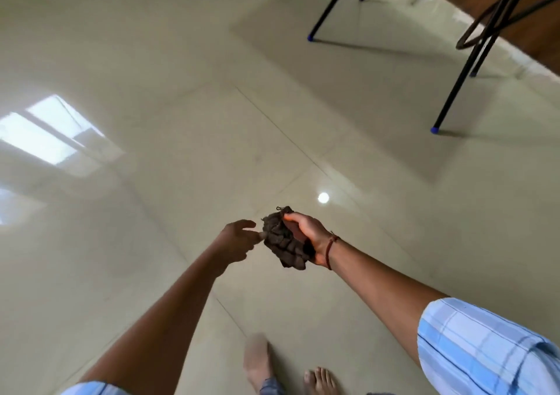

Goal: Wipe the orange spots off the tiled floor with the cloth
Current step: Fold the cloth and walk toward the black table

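A crumpled dark brown cloth is held up in the air above the glossy beige tiled floor. My right hand grips the bunched cloth, thumb over its top edge. My left hand is just to the left of it, fingertips pinching the cloth's left edge. No orange spots show on the tiles in view.
Black metal table legs with blue feet stand at the upper right, under a wooden tabletop. My bare feet are at the bottom centre. Window glare and a lamp reflection shine on the tiles.
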